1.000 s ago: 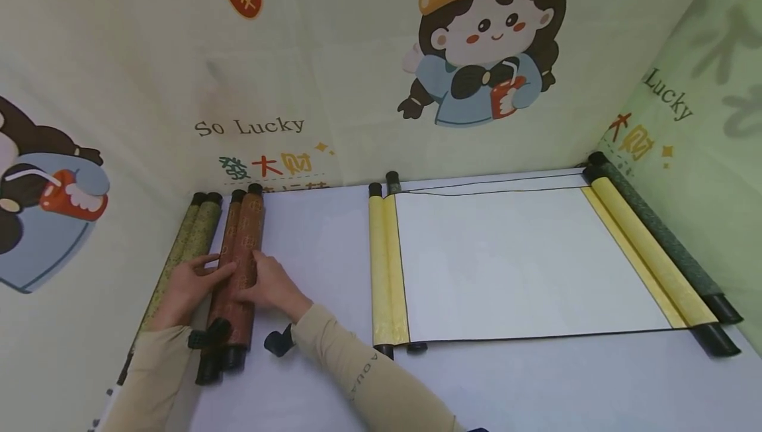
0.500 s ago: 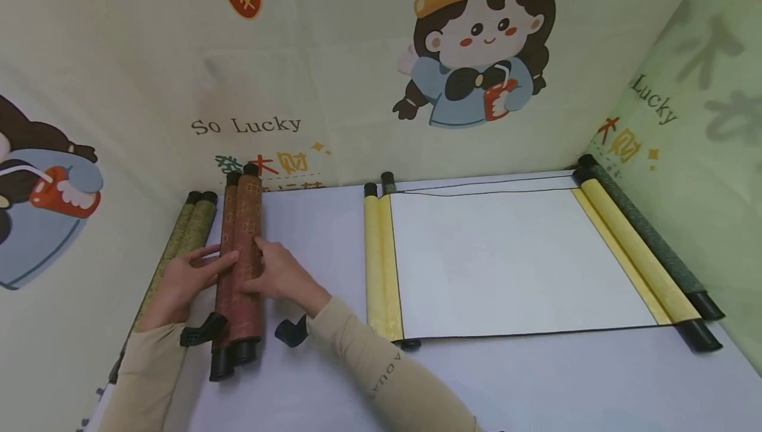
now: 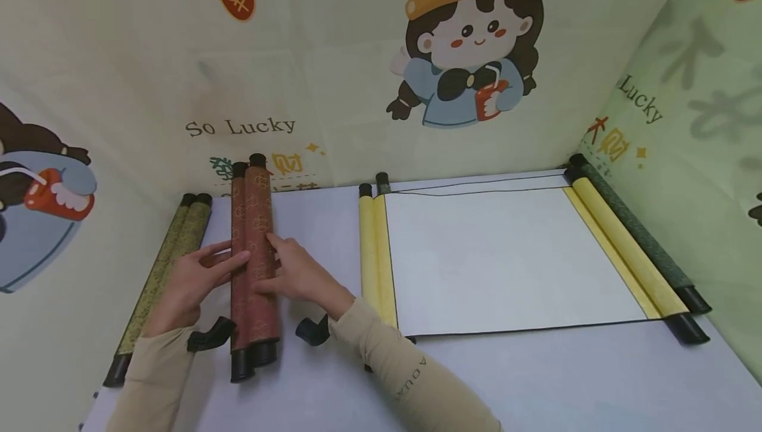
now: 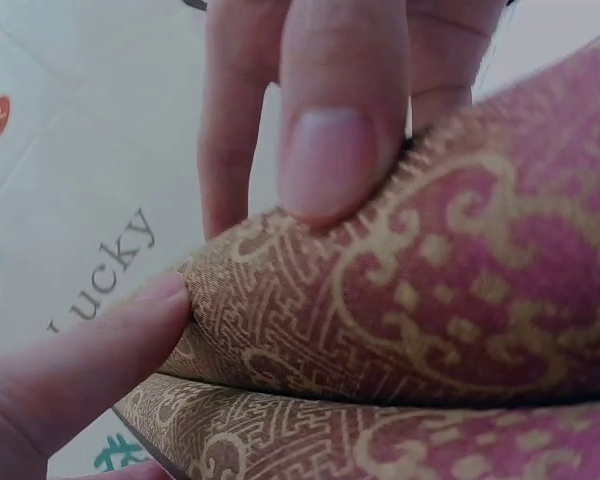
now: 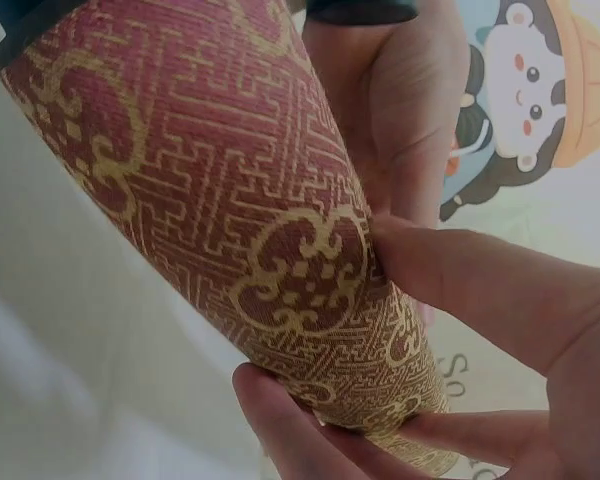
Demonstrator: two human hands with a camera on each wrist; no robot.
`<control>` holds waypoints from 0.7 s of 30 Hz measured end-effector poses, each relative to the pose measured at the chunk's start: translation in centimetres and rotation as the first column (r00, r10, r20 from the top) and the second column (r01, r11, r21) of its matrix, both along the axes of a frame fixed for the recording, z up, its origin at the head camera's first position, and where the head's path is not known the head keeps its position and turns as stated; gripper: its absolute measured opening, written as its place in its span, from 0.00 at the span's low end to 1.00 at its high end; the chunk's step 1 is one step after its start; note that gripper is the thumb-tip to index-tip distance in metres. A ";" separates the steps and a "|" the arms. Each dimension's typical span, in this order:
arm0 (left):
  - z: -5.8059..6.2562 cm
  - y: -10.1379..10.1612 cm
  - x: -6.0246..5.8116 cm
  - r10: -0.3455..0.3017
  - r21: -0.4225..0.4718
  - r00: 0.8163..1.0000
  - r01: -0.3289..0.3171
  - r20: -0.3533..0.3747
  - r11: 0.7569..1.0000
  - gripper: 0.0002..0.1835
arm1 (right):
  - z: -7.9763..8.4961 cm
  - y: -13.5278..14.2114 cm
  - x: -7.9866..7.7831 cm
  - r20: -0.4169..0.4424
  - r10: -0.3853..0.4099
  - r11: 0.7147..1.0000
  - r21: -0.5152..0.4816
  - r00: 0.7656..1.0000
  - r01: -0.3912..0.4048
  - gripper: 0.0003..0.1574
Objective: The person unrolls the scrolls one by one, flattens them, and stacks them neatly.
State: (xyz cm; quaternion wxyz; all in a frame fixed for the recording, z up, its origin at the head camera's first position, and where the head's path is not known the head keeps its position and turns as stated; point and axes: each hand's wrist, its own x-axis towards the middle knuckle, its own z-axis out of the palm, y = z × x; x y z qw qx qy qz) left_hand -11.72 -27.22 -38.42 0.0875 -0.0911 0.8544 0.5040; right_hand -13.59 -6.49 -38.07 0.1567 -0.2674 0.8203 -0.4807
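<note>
Both hands hold a red-brown brocade hanging scroll (image 3: 259, 214), rolled from both ends into two parallel rolls with black end knobs. Its far end overlaps the printed backdrop in the head view. On its left side, my left hand (image 3: 189, 280) grips one roll, thumb on top. My right hand (image 3: 300, 273) pinches the other roll from the right, thumb across its face. Close up in the left wrist view, gold patterns cover the scroll (image 4: 460, 290) under the thumb and fingers. Fingers wrap the patterned scroll (image 5: 210, 190) in the right wrist view.
A rolled olive-green scroll (image 3: 157, 273) lies at the left. At the right, a yellow-edged scroll (image 3: 512, 260) is spread with its white sheet showing, in front of a dark grey-green scroll (image 3: 637, 223). A printed cloth backdrop (image 3: 333, 75) rises behind the white table (image 3: 536, 379).
Both hands have carried the red-brown scroll to the right, away from the olive-green one, and its far end now reaches higher against the backdrop. The head view has turned slightly right.
</note>
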 end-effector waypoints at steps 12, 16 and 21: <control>0.3 2.8 0.8 0.020 0.085 1.000 -0.018 -0.023 0.996 0.47 | 0.2 2.8 0.7 0.026 -0.006 0.999 -0.054 1.000 0.008 0.55; 0.1 3.7 1.0 0.047 0.085 0.999 -0.046 -0.014 0.995 0.48 | 0.2 3.6 1.0 0.014 -0.007 0.999 -0.051 1.000 0.008 0.55; -0.2 4.8 1.1 0.092 0.143 0.996 -0.090 -0.007 0.986 0.51 | 0.2 4.6 1.5 0.016 -0.017 0.998 -0.062 1.000 0.018 0.55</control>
